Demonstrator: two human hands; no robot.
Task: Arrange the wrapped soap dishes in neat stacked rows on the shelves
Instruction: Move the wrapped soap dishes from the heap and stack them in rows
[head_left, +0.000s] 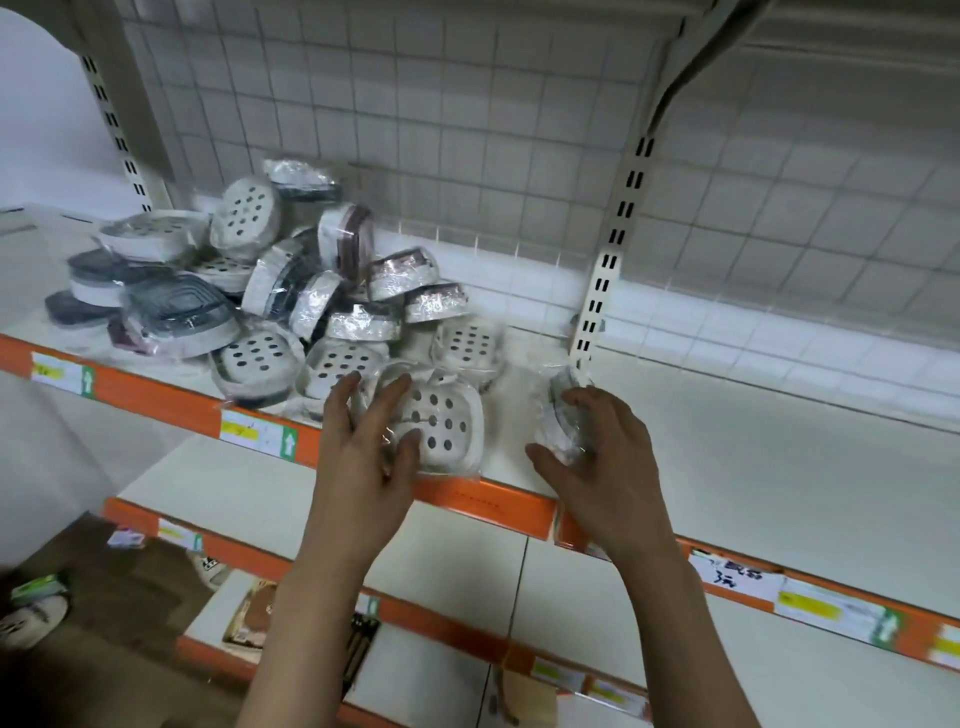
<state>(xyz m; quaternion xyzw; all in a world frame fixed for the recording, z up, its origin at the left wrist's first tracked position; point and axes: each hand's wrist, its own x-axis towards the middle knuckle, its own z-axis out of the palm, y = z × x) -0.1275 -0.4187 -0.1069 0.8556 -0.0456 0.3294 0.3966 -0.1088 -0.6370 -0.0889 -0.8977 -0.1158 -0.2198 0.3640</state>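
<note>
Left hand (363, 441) gripping white perforated plastic-wrapped soap dish (441, 421); right hand (597, 441) clasping dark-rimmed wrapped dish (558, 405), on white orange-edged shelf (727, 467).

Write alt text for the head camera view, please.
Two bare hands reach onto a white shelf: the left hand holds a wrapped soap dish lying flat, the right hand grips another on edge. A jumbled pile of dishes lies behind, to the left.

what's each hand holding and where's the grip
Left hand grips a white soap dish by its left edge; right hand grips a dark-rimmed wrapped dish from its right side.
</note>
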